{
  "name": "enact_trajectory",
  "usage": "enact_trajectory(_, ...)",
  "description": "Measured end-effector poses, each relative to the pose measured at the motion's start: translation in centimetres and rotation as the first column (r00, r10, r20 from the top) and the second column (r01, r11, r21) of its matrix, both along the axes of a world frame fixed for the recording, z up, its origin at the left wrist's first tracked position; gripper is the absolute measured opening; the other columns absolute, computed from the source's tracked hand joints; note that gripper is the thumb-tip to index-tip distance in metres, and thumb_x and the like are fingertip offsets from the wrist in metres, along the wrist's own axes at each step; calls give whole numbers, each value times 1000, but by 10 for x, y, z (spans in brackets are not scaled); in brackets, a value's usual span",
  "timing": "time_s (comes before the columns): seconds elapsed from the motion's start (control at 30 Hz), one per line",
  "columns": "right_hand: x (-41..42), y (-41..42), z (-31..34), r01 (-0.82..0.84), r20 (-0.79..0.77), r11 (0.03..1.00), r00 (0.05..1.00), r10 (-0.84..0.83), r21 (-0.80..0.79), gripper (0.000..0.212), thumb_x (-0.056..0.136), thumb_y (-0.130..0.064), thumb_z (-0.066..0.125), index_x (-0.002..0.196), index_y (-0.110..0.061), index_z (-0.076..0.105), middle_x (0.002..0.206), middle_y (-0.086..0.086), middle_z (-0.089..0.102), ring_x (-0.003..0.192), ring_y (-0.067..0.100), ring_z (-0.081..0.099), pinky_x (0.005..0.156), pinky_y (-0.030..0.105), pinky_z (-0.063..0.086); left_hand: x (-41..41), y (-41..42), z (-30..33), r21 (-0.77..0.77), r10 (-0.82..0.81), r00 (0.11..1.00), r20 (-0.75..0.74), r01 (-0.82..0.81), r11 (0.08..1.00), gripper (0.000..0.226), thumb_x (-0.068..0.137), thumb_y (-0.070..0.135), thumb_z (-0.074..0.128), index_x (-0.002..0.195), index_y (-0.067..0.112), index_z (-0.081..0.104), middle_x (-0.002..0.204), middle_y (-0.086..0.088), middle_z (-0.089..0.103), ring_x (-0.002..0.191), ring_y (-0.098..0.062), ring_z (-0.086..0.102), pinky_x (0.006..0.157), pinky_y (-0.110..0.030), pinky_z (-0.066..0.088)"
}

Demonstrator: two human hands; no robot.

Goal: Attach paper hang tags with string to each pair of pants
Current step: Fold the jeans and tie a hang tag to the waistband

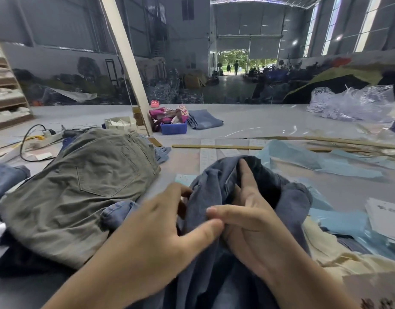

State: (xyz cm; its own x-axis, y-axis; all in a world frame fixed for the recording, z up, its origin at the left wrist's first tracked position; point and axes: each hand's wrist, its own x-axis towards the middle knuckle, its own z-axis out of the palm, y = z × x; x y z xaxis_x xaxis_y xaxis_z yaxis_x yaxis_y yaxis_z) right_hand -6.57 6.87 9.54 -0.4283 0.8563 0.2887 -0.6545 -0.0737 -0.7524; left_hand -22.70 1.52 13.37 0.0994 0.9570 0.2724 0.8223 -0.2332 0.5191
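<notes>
We see both hands pinching bunched blue pants (214, 253), which run lengthwise away from us: left hand (156, 233) thumb-to-fabric, right hand (247, 221) with fingers partly extended.

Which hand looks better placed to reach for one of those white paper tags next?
The right hand, probably: the white paper tags lie on its side of the table. The left hand sits across the dark blue denim pants, toward the khaki trousers.

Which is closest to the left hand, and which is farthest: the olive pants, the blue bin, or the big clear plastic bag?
From the left hand:
1. Olive pants, just to its left on the table.
2. Blue bin, farther back, near the slanted post.
3. Clear plastic bag, far back on the right.
</notes>
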Motion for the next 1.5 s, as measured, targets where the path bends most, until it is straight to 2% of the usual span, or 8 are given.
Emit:
enact_trajectory(0.3,-10,1,-5,172,203,981,961,-188,94,116,66,12,67,150,-46,13,126,0,67,117,21,63,93,39,55,-8,25,1,-242,-30,774,632,234,942,26,61,19,71,87,17,76,86,-8,76,81,-23,73,76,-40,60)
enact_trajectory(0.4,-10,-7,10,276,662,868,563,-494,413,108,78,-23,80,155,-39,5,126,-11,62,112,-1,58,102,20,45,-5,35,20,-133,44,585,810,111,985,12,71,5,68,67,16,72,64,-10,66,53,-19,62,45,-26,51)
enact_trajectory(0.5,-9,-28,25,310,528,541,132,-839,782,55,82,-50,64,132,-41,42,119,-21,48,110,3,51,91,14,42,3,42,41,31,19,541,841,-82,996,25,81,4,61,61,17,68,56,-4,64,49,-14,59,42,-21,46)
enact_trajectory(0.6,-8,-50,38,314,485,549,263,-834,774,41,76,-72,50,88,-33,55,88,-16,55,80,1,55,66,22,42,17,48,58,175,-59,506,860,-186,967,18,80,7,63,64,15,64,53,2,63,48,-9,59,43,-17,44)
enact_trajectory(0.73,-12,-52,36,70,707,818,465,-534,571,72,56,-81,66,114,-41,51,111,-23,63,104,-7,58,86,28,50,39,54,63,156,-81,427,900,-142,977,4,84,10,62,80,12,63,56,1,64,51,-10,61,45,-17,46)
enact_trajectory(0.93,-20,-25,22,142,425,979,885,-193,149,42,60,0,71,102,-5,66,96,18,73,91,25,69,73,31,55,41,42,64,-108,-50,376,925,388,915,13,88,14,61,97,5,65,82,-13,70,72,-18,66,64,-23,57)
enact_trajectory(1.1,-17,-15,26,268,199,957,949,-244,-108,42,52,1,56,93,7,58,77,24,59,73,36,60,66,39,49,10,2,30,303,-49,923,383,-76,950,23,74,49,63,85,29,63,83,14,66,68,0,59,64,-19,47)
enact_trajectory(1.5,-38,-9,43,199,-140,970,966,-219,-140,30,51,5,46,78,-6,50,66,6,47,64,24,51,59,29,47,-8,-18,-49,59,12,968,251,-27,998,87,40,49,66,121,66,37,104,33,61,96,13,59,74,-5,44)
